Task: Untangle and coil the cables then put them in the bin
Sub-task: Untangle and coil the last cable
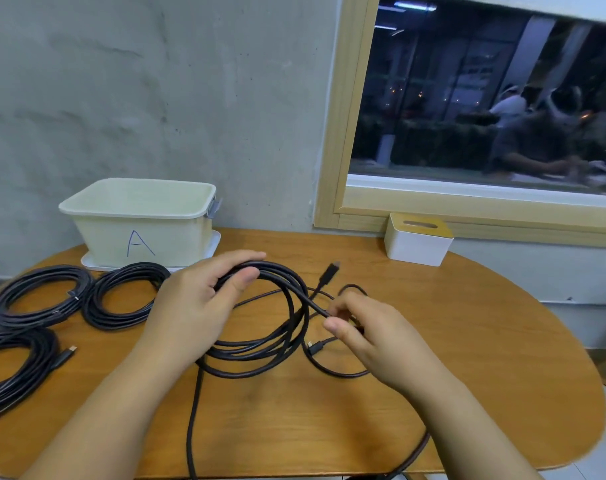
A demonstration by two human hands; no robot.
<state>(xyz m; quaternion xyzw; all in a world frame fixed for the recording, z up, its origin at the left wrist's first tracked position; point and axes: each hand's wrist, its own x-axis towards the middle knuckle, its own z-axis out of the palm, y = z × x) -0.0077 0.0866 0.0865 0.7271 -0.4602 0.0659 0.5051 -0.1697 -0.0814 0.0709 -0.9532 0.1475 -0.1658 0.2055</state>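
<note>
From the head view, a rounded wooden table [468,341] with a smooth, warm orange grain is seen against a rough grey concrete wall [156,98]. A half-made coil of black cable [260,348] — thin, matte, round in section — is held near the middle of the table. Its upper loops are gripped by the left hand [197,299], fingers curled over the bundle and thumb pressed beneath. A single strand is pinched by the right hand [367,334] between thumb and fingertips, just beside the coil. Loose lengths are trailed off the near table edge, and a straight plug end [329,271] is seen lying beyond the hands.

To the left, three finished coils are laid flat on the wood: a far-left coil [35,296], a second coil [121,296] touching it, and a near coil [14,368] cut off by the frame edge.

Behind them the bin [139,223] is set — pale cream plastic, rectangular with rounded corners, marked with a blue "A", standing on a white tray [215,244]. A white tissue box [417,239] with a wooden top is placed under the wood-framed window [339,133].
</note>
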